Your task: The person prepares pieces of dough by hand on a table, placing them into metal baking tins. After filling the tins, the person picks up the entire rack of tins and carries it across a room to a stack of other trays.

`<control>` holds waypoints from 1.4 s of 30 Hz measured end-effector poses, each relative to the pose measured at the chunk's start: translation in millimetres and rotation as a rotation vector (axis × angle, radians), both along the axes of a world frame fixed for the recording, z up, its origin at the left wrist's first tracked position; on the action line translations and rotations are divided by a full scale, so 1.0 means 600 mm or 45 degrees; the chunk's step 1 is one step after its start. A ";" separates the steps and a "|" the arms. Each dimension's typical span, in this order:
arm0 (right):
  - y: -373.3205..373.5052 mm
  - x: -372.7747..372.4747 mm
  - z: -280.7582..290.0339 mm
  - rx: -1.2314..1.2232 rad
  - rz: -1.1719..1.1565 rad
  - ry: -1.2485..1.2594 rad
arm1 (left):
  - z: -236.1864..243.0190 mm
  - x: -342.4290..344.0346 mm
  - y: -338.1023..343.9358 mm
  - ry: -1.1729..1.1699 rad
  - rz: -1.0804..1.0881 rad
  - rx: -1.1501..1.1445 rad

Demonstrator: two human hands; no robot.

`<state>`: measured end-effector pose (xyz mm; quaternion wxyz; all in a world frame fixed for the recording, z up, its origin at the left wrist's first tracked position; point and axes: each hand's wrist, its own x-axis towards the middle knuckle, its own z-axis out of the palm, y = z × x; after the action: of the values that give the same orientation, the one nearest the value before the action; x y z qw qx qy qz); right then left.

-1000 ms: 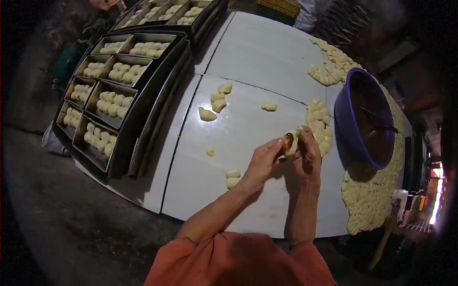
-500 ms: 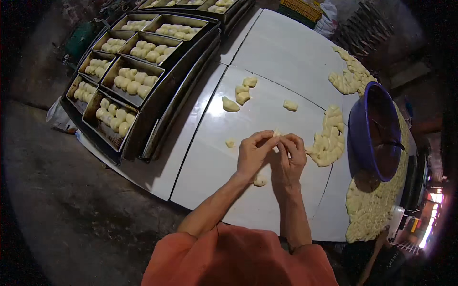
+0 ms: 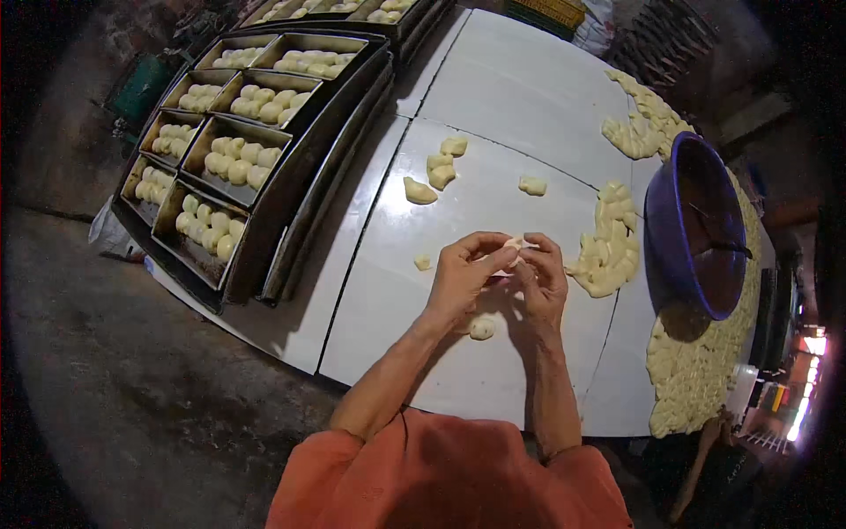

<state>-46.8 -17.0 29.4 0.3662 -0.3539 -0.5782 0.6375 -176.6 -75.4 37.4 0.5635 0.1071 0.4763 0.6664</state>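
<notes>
Over the white tabletop, my left hand (image 3: 460,275) and my right hand (image 3: 541,280) come together, both closed on a small piece of pale dough (image 3: 515,244). Thumbs and fingertips pinch it and cover most of it. Just below the hands, a round dough ball (image 3: 481,329) rests on the table. To the left of my left hand lies a small dough scrap (image 3: 422,262). Further off are several cut dough chunks (image 3: 441,170) and a single chunk (image 3: 532,185). A lumpy strip of dough (image 3: 608,242) sits to the right of my right hand.
A purple basin (image 3: 661,216) with dark brown contents and a dark utensil stands at the right. Around it spreads a wide sheet of dough pieces (image 3: 692,379). Dark metal pans (image 3: 238,189) with rows of dough balls are stacked at the left. A yellow crate (image 3: 555,12) is beyond the table.
My fingers have shifted around the dough piece, and the right fingertips are raised higher over it. The whole view has tilted slightly. The dough on the table looks unchanged.
</notes>
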 end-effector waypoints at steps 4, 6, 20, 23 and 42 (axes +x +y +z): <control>-0.029 -0.029 0.005 -0.133 -0.204 0.345 | 0.001 -0.008 -0.001 0.018 -0.051 0.057; -0.015 -0.018 -0.036 0.155 -0.208 0.209 | -0.001 -0.006 -0.002 0.080 -0.102 0.077; 0.006 -0.022 -0.012 0.167 -0.295 0.121 | -0.003 0.014 -0.010 -0.172 -0.110 0.078; 0.017 0.003 -0.028 0.124 -0.129 -0.132 | -0.008 0.020 -0.018 -0.119 -0.113 -0.055; -0.045 0.072 0.008 0.331 0.447 -0.707 | -0.021 -0.026 -0.112 1.788 -0.785 -0.095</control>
<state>-3.7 -44.0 34.3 0.1217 -0.3594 -0.7840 0.4913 -192.1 -142.4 24.9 0.2922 0.6142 0.6932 0.2383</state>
